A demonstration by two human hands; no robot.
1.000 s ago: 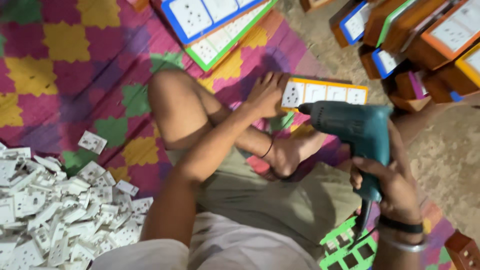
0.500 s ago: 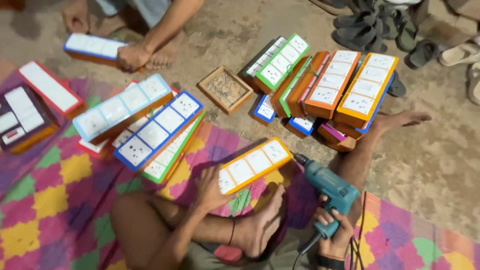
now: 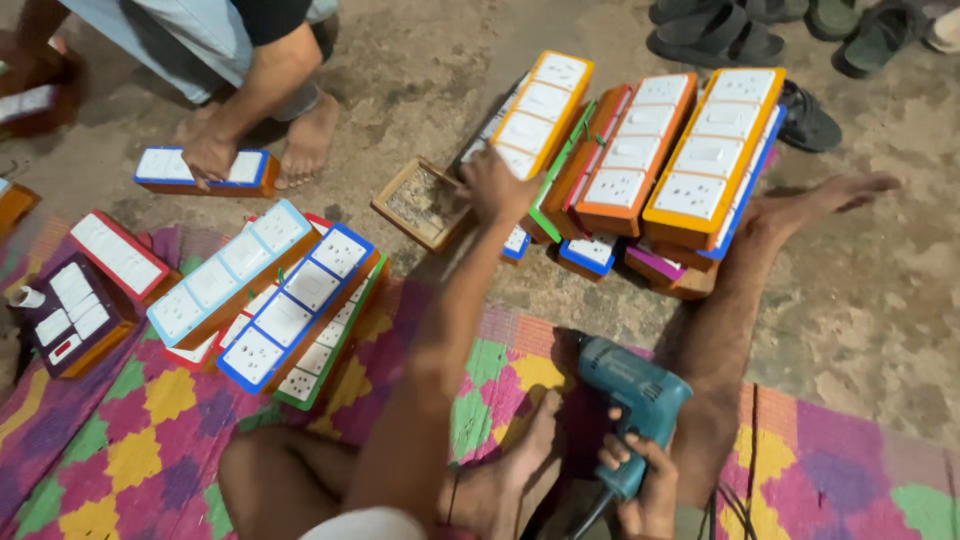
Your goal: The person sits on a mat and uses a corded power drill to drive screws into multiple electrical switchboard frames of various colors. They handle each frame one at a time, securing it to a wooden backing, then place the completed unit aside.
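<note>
The left hand (image 3: 497, 187) reached out to the upper middle of the frame, its fingers curled onto the lower end of a yellow-framed switch board (image 3: 543, 110) that leaned against the stack of boards (image 3: 660, 165) on the bare ground; whether the fingers had closed fully around that end could not be told, since the back of the hand hid them. The right hand (image 3: 640, 485), at the lower middle, had its fingers wrapped around the grip of a teal electric drill (image 3: 632, 398), which hung above the patterned mat (image 3: 120, 440). The leaning boards looked loosely propped, so a careless push could probably have set them sliding or tipping onto the small wooden tray (image 3: 428, 203) just beside them. The drill sat close to the person's own foot (image 3: 525, 450), and an accidental trigger squeeze might have caught it. In the upper left, another person's hand (image 3: 208, 160) rested on a blue-framed board (image 3: 200, 168).
</note>
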